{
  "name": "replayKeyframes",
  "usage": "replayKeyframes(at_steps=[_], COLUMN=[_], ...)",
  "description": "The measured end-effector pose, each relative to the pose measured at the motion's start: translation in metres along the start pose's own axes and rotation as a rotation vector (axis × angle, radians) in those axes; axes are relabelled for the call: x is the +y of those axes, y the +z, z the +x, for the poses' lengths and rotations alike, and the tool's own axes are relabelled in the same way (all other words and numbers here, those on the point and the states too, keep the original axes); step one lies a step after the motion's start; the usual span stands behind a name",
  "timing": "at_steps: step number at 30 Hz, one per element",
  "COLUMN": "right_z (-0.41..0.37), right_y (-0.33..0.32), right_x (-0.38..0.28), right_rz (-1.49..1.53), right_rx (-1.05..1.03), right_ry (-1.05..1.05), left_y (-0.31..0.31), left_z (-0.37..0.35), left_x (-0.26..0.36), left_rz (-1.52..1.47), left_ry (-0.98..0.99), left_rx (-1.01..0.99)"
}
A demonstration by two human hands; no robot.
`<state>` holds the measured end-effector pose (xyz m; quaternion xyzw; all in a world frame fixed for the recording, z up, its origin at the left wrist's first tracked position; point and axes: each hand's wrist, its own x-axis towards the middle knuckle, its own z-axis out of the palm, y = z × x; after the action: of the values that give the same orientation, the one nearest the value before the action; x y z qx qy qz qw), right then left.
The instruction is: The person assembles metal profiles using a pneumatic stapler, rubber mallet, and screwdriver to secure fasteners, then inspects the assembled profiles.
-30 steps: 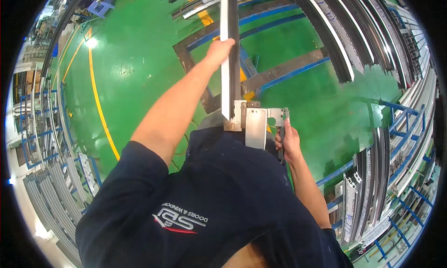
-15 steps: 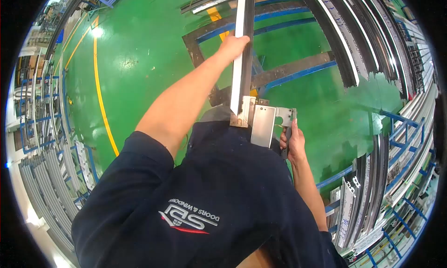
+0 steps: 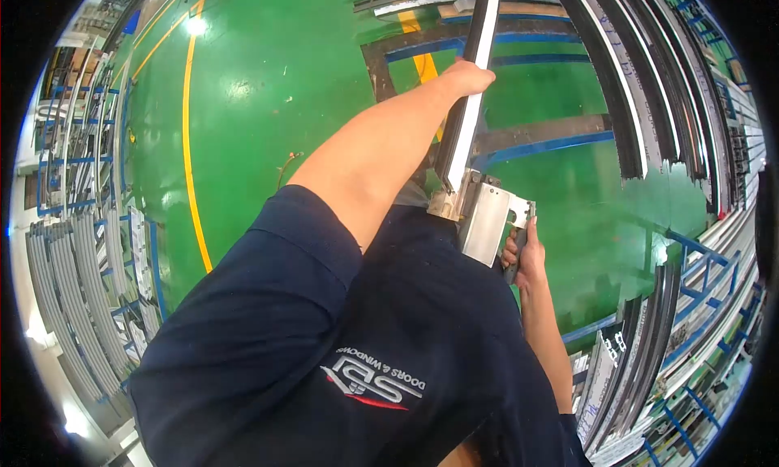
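My left hand (image 3: 472, 77) is closed around a long black-and-white window-frame profile (image 3: 463, 138), which runs away from me toward the top of the view. Its near end sits at the metal jaw (image 3: 445, 205) of a hand press (image 3: 487, 223) with a silver rectangular body, close in front of my waist. Around the dark lever handle (image 3: 521, 240) of that press my right hand (image 3: 529, 260) is wrapped. Exactly how the profile's end fits in the jaw is too small to tell.
A blue-and-dark metal rack (image 3: 535, 134) stands on the green floor ahead. Several black profiles (image 3: 617, 102) lie at the upper right, and more stand in blue racks (image 3: 698, 264) on the right. Grey profiles (image 3: 69, 296) are stacked at the left.
The profile has turned about its length and tilted: its white face now lies on the right side instead of the left. My right hand still grips the handle. The whole view has shifted somewhat.
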<state>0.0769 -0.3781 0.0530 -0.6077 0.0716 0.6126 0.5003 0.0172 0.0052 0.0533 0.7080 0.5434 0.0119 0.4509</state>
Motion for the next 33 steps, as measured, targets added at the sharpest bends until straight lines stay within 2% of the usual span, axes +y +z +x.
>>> replayKeyframes(at_steps=[2,4,6,8,10,12,14,16,18,20,22,24,26,28,30,32,33], right_z=[-0.012,-0.027,-0.059,-0.091,-0.124,-0.141,-0.151,-0.157,-0.166,-0.167,-0.167,-0.164,-0.168,-0.167,-0.169,-0.168,-0.167], right_y=[0.006,0.009,0.016,0.023,0.044,0.059,0.067,0.069,0.076,0.075,0.074,0.077,0.087,0.086,0.085,0.087,0.086], right_x=[-0.004,-0.009,-0.023,-0.030,-0.039,-0.023,-0.016,-0.014,-0.021,-0.028,-0.023,-0.021,-0.030,-0.039,-0.047,-0.048,-0.049], right_rz=[0.026,-0.134,-0.111,-0.300,-0.549,-0.808,-1.063,-1.181,-1.189,-1.207,-1.274,-1.257,-1.328,-1.344,-1.322,-1.296,-1.289], right_rx=[0.035,0.078,0.103,0.014,0.018,0.226,0.332,0.373,0.371,0.359,0.360,0.421,0.458,0.507,0.487,0.481,0.469], right_ry=[-0.017,-0.148,-0.203,-0.190,-0.142,-0.417,-0.488,-0.464,-0.415,-0.385,-0.536,-0.582,-0.609,-0.607,-0.582,-0.541,-0.525], left_y=[-0.003,-0.019,-0.022,-0.020,-0.018,-0.009,-0.005,-0.012,-0.034,-0.043,-0.049,-0.066,-0.078,-0.095,-0.110,-0.095,-0.094], left_z=[-0.005,-0.035,-0.027,-0.026,-0.061,-0.077,-0.072,-0.047,-0.048,-0.043,-0.051,-0.037,-0.053,-0.071,-0.056,-0.021,0.003], left_x=[-0.001,-0.002,-0.024,-0.049,-0.038,-0.034,-0.052,-0.098,-0.107,-0.108,-0.105,-0.084,-0.047,-0.009,0.017,0.066,0.064], left_rz=[-0.054,-0.412,-0.746,-1.153,-1.427,-1.527,-1.458,-0.950,-0.715,-0.477,-0.423,0.158,0.668,0.955,0.929,1.018,1.022], left_ry=[-0.012,-0.002,-0.066,-0.023,0.149,0.091,0.085,-0.050,-0.176,-0.390,-0.384,-0.359,-0.208,0.177,1.013,1.185,1.194], left_rx=[-0.023,-0.086,-0.331,-0.527,-0.690,-0.573,-0.651,-0.618,-0.845,-0.941,-0.854,-0.858,-0.938,-1.005,-0.580,-0.436,-0.448])
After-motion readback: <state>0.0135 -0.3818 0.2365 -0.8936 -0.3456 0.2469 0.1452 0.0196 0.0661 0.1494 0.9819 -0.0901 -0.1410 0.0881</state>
